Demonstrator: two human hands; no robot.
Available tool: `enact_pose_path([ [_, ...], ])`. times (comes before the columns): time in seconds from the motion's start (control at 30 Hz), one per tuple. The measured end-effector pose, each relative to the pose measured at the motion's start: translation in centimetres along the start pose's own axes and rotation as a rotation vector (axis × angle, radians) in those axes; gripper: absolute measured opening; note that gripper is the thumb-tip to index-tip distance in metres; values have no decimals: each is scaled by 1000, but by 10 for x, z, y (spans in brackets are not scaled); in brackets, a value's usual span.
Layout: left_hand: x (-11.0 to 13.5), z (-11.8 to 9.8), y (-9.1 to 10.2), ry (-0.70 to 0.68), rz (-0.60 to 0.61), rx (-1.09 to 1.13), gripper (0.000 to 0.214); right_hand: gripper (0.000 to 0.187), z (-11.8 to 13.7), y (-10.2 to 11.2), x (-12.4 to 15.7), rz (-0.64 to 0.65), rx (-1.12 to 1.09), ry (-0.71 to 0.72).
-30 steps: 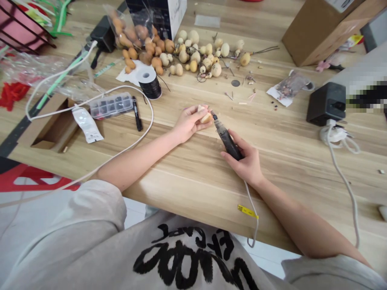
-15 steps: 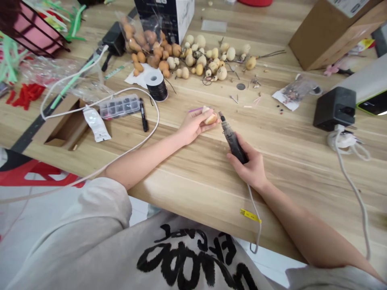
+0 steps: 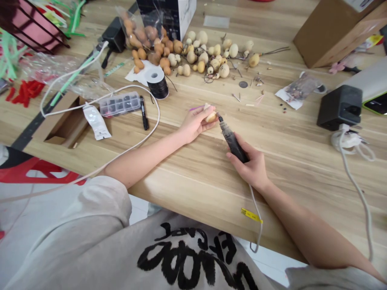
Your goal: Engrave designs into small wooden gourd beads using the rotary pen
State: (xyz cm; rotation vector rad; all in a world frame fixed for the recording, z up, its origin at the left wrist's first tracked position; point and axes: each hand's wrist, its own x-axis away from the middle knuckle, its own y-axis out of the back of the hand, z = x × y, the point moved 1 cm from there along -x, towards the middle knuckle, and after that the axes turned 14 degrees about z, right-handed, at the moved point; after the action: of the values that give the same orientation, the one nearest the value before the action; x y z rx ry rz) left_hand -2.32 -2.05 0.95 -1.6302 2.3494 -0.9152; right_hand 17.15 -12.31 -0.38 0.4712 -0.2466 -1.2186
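Looking down from the head camera, one sees the left hand (image 3: 193,125) lying on the wooden table (image 3: 187,173), its fingers curled narrow around a small pale gourd (image 3: 211,117); the gourd is pinched between thumb and fingertips just above the table surface, near the middle of the picture; the right hand (image 3: 252,167) is closed around the rear part of a dark pen-shaped power tool (image 3: 230,138), held like a pencil; its thin tip touches, or almost touches, the right side of the gourd, and I cannot tell if it is turning; a pale cable (image 3: 256,209) with a yellow tag (image 3: 251,215) runs from the tool over the table edge; well apart, at the far side, lies a heap of gourds (image 3: 193,58), near a black spool (image 3: 157,83), a black marker (image 3: 144,113) and a clear compartment box (image 3: 120,104); to the right stands a black adapter box (image 3: 340,106); in my judgement the step in hand is working the gourd's surface with the tool tip; this calls for a firm pinch from the left fingers and a light, steady pressure from the right, because the round gourd can easily roll or slip.
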Motion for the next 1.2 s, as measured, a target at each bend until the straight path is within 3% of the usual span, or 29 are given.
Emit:
enact_pose_path([
  [1.2,2,1,-1,-18,59,-24,32,60,5,1,0,9,83,64],
])
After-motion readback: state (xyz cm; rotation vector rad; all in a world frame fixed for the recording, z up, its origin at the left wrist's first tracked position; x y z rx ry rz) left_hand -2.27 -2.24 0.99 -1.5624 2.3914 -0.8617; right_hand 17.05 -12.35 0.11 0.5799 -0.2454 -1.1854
